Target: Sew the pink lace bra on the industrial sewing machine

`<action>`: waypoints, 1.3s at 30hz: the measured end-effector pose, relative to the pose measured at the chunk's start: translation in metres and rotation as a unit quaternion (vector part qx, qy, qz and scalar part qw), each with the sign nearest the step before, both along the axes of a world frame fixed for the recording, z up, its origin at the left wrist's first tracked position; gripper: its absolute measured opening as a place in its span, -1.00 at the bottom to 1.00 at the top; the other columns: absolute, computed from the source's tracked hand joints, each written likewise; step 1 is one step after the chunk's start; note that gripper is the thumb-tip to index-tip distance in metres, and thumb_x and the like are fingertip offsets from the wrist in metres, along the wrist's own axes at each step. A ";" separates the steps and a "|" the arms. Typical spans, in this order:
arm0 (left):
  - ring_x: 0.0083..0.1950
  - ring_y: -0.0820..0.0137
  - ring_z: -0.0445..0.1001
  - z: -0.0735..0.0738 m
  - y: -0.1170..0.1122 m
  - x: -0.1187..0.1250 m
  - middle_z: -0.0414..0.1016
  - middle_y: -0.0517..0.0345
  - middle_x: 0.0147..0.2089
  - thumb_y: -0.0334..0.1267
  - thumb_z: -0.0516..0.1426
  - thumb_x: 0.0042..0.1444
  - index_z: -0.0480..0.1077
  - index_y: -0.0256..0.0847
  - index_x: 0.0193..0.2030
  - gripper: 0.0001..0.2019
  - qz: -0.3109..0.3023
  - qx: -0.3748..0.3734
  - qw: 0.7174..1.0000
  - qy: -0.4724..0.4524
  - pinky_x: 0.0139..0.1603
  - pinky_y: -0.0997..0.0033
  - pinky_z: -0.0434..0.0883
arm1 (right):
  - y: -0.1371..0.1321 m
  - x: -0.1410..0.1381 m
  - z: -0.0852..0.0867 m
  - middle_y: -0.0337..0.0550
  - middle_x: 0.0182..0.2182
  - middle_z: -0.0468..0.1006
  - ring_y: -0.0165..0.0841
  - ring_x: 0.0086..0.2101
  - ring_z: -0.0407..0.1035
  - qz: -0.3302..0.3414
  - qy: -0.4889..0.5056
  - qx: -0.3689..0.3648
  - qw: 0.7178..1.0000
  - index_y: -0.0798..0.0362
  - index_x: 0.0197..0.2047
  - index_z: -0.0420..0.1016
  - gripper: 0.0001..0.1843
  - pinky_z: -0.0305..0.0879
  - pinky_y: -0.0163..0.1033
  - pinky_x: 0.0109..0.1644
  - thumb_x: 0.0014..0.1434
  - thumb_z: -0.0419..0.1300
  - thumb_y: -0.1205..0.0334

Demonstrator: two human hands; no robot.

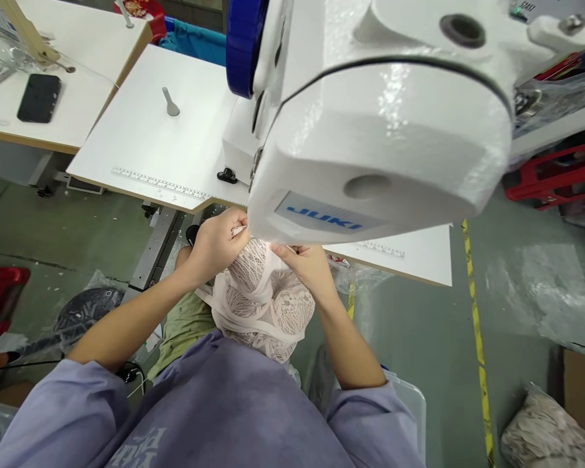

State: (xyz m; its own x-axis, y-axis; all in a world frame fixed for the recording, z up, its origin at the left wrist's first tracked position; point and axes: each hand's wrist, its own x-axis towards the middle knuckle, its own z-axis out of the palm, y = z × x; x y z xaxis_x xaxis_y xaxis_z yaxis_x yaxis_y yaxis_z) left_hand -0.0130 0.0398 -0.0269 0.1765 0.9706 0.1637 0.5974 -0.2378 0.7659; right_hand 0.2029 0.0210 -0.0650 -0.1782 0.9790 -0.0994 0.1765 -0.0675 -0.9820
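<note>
A pale pink lace bra (268,299) hangs from the sewing machine's front edge down over my lap. My left hand (219,244) pinches its upper edge at the left, close beside the machine head. On the right, my right hand (308,265) grips the edge of the same bra between thumb and fingers. Above both hands looms the white sewing machine (370,149) with blue JUKI lettering. Its head hides the needle area and the fingertips nearest it.
The white sewing table (175,149) bears a printed ruler strip and a grey spool pin (170,104). A black phone (39,98) lies on the neighbouring table. Red stools (556,172) stand at the right, and a bag of fabric (548,429) rests on the floor.
</note>
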 end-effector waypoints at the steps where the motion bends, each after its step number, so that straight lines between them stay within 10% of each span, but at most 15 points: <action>1: -0.42 0.42 0.34 0.000 0.000 -0.002 0.39 0.24 -0.47 -0.35 0.12 0.17 0.35 -0.21 -0.32 -0.96 0.002 0.000 1.000 0.011 -0.34 0.42 0.24 | -0.001 0.000 -0.001 -0.19 -0.29 0.65 -0.24 -0.20 0.49 -0.008 -0.007 -0.011 1.000 0.00 -0.25 0.65 -0.64 0.36 -0.19 -0.05 0.13 0.36 -0.13; 7: -0.20 0.32 0.52 -0.020 -0.014 -0.019 0.54 0.05 -0.18 -0.14 0.09 0.32 0.40 -0.21 -0.01 -0.77 0.055 -0.033 0.998 -0.028 -0.22 0.41 0.41 | -0.012 0.006 -0.007 -0.33 -0.58 0.22 -0.45 -0.50 0.08 -0.042 -0.018 -0.033 0.998 0.04 -0.54 0.33 -0.48 0.03 -0.29 -0.39 0.13 0.31 -0.20; 11: 0.33 0.11 0.35 -0.064 -0.045 -0.031 0.33 -0.18 0.31 0.14 0.07 0.32 0.14 -0.18 0.36 -0.39 0.041 -0.034 0.992 -0.118 0.31 0.08 0.35 | -0.019 0.011 -0.010 -0.34 -0.59 0.17 -0.46 -0.52 0.02 -0.040 -0.019 -0.023 0.999 0.03 -0.54 0.27 -0.47 -0.03 -0.28 -0.41 0.16 0.28 -0.21; 16: 0.51 -0.14 0.04 -0.123 -0.090 -0.032 -0.03 -0.28 0.52 0.27 0.26 0.06 -0.15 -0.18 0.53 0.07 -0.089 -0.047 0.992 -0.080 0.47 -0.19 0.12 | -0.030 0.014 -0.012 -0.34 -0.59 0.14 -0.45 -0.53 0.01 -0.044 -0.029 -0.025 0.998 0.02 -0.54 0.23 -0.45 -0.05 -0.28 -0.41 0.19 0.23 -0.23; 24: 0.45 0.04 0.20 -0.181 -0.095 -0.014 0.22 -0.17 0.41 -0.34 0.05 0.23 0.13 -0.22 0.44 -0.38 -0.003 -0.007 1.000 -0.017 0.43 -0.13 0.23 | -0.053 0.022 -0.024 -0.29 -0.52 0.27 -0.41 -0.50 0.11 -0.047 -0.016 -0.052 0.997 0.02 -0.41 0.36 -0.50 0.01 -0.27 -0.40 0.23 0.18 -0.27; 32: 0.48 0.10 0.16 -0.147 -0.091 -0.066 0.29 -0.06 0.41 -0.32 -0.02 0.31 0.37 -0.14 0.29 -0.56 0.058 0.059 0.997 0.000 0.48 -0.13 0.14 | -0.069 0.050 -0.014 -0.22 -0.44 0.42 -0.37 -0.44 0.24 -0.007 -0.062 -0.030 0.998 0.03 -0.32 0.45 -0.55 0.15 -0.27 -0.35 0.24 0.16 -0.23; 36: 0.50 0.10 0.13 -0.128 -0.150 -0.057 0.30 -0.01 0.41 -0.33 0.05 0.32 0.38 -0.01 0.29 -0.58 0.044 0.123 0.991 0.039 0.48 -0.15 0.10 | -0.091 0.115 -0.017 -0.21 -0.53 0.42 -0.30 -0.47 0.30 0.134 -0.263 -0.062 0.953 0.00 -0.48 0.38 -0.51 0.19 -0.22 -0.39 0.18 0.15 -0.26; 39: 0.49 -0.03 0.13 -0.140 -0.206 -0.021 0.23 -0.20 0.44 -0.13 0.17 0.26 0.37 -0.10 0.31 -0.52 -0.049 0.085 0.992 0.079 0.45 -0.20 0.11 | -0.081 0.149 -0.040 -0.11 -0.52 0.55 -0.10 -0.46 0.44 0.182 -0.383 -0.083 0.902 -0.06 -0.41 0.51 -0.48 0.33 -0.06 -0.38 0.03 0.12 -0.37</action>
